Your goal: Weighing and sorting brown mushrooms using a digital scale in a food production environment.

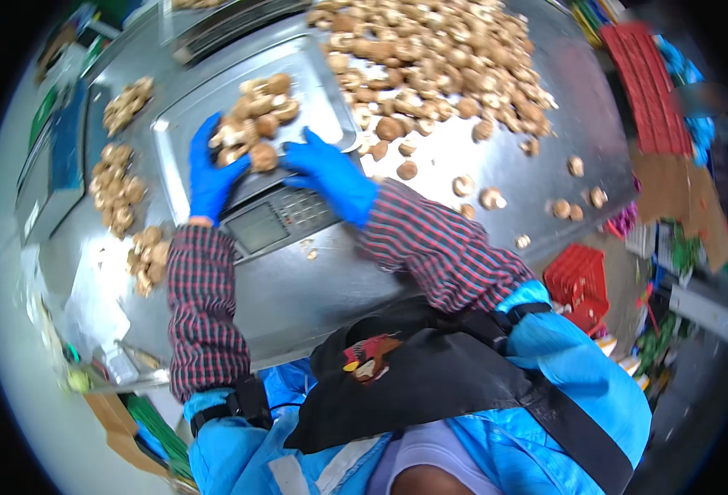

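My left hand (212,170), in a blue glove, curves around the left and lower side of a small pile of brown mushrooms (255,108) on the metal tray of a digital scale (265,223). Its fingers touch the mushrooms; whether it grips any cannot be told. My right hand (327,173), gloved in blue too, is spread over the tray's lower right edge, just right of the pile, with nothing seen in it. A large heap of mushrooms (444,62) lies on the steel table (314,303) beyond the scale to the right.
Three small mushroom clusters (116,185) lie along the table's left side. Loose mushrooms (492,198) are scattered at the right. A metal-framed device (234,28) stands behind the tray. A red plastic crate (577,284) is on the floor at right, and a box (54,167) stands at left.
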The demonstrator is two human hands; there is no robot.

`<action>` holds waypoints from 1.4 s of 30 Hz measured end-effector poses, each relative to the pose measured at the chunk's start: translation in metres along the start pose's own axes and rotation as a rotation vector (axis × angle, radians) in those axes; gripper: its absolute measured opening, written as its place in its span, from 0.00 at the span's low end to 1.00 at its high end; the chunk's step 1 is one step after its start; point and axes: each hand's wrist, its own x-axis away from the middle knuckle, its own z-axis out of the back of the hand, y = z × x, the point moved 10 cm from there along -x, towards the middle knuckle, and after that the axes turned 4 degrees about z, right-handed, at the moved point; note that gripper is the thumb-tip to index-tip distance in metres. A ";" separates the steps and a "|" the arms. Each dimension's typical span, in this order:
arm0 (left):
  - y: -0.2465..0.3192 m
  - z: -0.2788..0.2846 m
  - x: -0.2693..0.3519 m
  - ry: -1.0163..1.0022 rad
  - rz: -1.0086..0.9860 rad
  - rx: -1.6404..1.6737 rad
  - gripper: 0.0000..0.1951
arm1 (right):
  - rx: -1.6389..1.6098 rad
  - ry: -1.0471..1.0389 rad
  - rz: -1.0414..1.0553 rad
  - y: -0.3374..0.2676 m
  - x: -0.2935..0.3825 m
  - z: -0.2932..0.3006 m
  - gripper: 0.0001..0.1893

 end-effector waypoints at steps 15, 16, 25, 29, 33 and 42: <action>0.027 -0.011 0.002 0.162 -0.003 -0.174 0.39 | 0.872 0.098 0.332 -0.024 -0.010 -0.019 0.29; 0.028 -0.014 0.000 0.153 -0.002 -0.175 0.39 | 0.965 0.087 0.336 -0.024 -0.014 -0.019 0.27; 0.014 -0.011 -0.011 0.109 0.012 -0.048 0.36 | 0.931 0.219 0.556 -0.037 0.003 -0.017 0.25; 0.020 -0.011 -0.017 0.161 0.027 -0.155 0.38 | 1.032 0.385 0.790 -0.102 0.035 -0.009 0.25; 0.008 -0.019 -0.022 0.151 0.087 -0.181 0.38 | 1.261 0.503 0.872 -0.142 -0.002 0.023 0.23; 0.021 -0.027 -0.019 0.067 0.138 -0.074 0.41 | 1.423 0.411 0.957 -0.132 -0.012 0.023 0.27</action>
